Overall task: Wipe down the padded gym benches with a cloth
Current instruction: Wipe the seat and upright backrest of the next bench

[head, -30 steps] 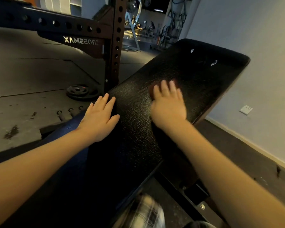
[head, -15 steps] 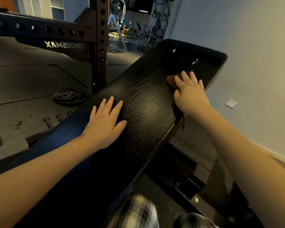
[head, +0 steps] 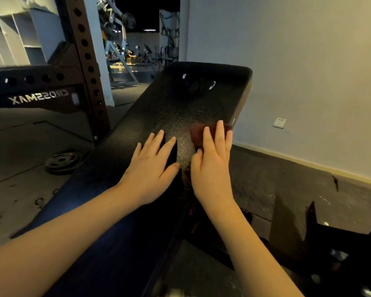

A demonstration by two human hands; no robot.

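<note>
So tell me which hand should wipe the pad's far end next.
Right: the right hand presses the reddish-brown cloth on the bench pad; the left hand lies flat without one.

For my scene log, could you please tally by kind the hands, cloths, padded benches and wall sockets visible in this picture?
hands: 2 (left hand, right hand)
cloth: 1
padded bench: 1
wall socket: 1
Total: 5
</note>
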